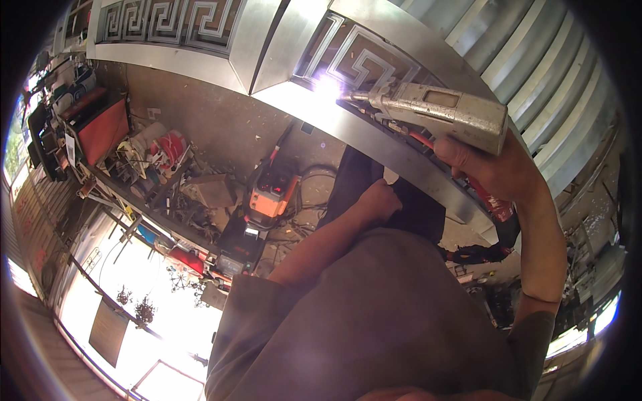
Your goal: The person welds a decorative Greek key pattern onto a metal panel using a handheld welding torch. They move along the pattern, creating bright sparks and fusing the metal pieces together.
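My right hand (491,167) is closed round the red handle of a welding gun (445,110) with a worn, boxy silver body. Its thin nozzle points left, and a white glare (328,88) burns at the tip, hiding the spot it meets on the metal frame (414,164). That brushed, silvery frame surrounds a panel of square spiral bars (364,60). Lower down, my left hand (381,200) is curled into a fist against my dark trousers (421,207), away from the frame; nothing shows in it, though the palm side is hidden.
Ribbed metal sheet (515,40) lies beyond the frame at the upper right. An orange-and-black machine (271,194) stands on the floor left of me, near a looped cable (317,172). Scrap and a cardboard box (210,190) clutter the left side, below a red panel (103,130).
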Action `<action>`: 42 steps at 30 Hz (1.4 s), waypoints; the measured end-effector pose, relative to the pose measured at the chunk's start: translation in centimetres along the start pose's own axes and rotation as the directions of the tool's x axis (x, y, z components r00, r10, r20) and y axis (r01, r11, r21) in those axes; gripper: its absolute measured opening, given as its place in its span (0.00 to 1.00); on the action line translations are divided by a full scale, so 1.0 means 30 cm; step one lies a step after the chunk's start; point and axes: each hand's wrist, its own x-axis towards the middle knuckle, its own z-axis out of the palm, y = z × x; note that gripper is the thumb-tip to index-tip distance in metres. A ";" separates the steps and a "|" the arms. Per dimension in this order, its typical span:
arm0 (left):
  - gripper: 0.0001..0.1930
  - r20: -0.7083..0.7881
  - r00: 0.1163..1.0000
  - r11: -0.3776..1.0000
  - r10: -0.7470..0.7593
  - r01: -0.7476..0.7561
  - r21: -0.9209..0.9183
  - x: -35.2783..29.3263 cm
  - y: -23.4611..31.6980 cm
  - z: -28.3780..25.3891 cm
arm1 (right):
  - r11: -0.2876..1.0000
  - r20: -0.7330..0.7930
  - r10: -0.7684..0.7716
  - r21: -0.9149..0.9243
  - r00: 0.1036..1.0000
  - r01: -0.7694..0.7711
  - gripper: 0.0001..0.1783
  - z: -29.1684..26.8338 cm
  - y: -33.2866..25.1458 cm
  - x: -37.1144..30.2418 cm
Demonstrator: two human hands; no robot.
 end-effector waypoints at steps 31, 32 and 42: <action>0.08 0.005 1.000 0.999 0.002 -0.002 0.033 0.005 0.012 -0.041 | 0.998 0.036 0.060 0.018 0.998 -0.061 0.35 -0.024 0.008 -0.016; 0.08 0.020 1.000 0.999 0.000 -0.001 0.038 0.006 0.013 -0.042 | 0.996 0.006 0.092 -0.005 0.996 -0.092 0.36 -0.024 0.006 -0.022; 0.07 -0.026 1.000 1.000 0.010 -0.011 -0.018 0.011 0.009 -0.006 | 0.997 -0.034 0.062 -0.034 0.998 -0.063 0.35 -0.031 0.024 -0.052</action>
